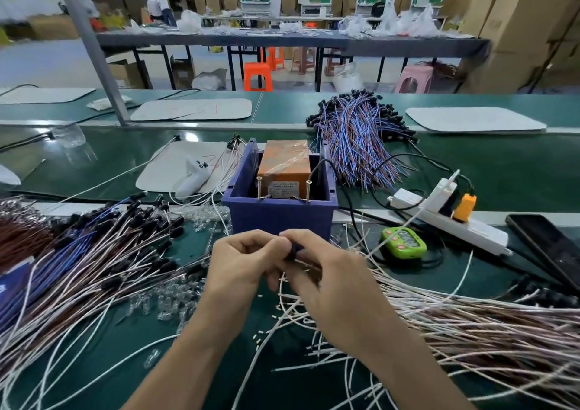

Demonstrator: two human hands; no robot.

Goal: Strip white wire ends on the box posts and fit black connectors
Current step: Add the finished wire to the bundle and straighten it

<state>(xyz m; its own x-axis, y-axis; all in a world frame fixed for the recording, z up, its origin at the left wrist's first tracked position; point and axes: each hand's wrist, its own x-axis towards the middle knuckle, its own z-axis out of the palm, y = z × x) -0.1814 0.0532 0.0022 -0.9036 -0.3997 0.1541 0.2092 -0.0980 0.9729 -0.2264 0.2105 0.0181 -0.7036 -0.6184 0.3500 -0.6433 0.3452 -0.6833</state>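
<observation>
Pinching together in front of the box (279,221), the left hand (241,265) and right hand (329,274) meet fingertip to fingertip on a small black connector (291,253). Both hands have their fingers curled around it, and which fingers bear the load is hidden. A white wire (280,287) drops from under the right fingers and curves down over the green mat (194,375). Short white scraps (259,336) lie scattered on the mat below the hands.

Just behind the knuckles stands the purple box, open at the top. Inside it sits an orange block (284,161) wrapped in clear tape. Two brass posts (260,190) stand upright at the box's near wall, and a black lead (315,171) bends down to the right one. No wire touches the posts.

Left of the hands sprawls a heap of finished wires (94,252) in blue, brown and white, tipped with black connectors. Clear bits (166,303) are strewn between that heap and the left wrist. To the right fans a heap of white wires (470,321), partly under the right forearm. Beyond it are a green counter (405,241), a power strip (455,218) with an orange plug (464,207), and a dark phone (549,246). Behind the box lie a blue bundle (357,133) and a white pad (166,161) bearing a white tool (191,176).
</observation>
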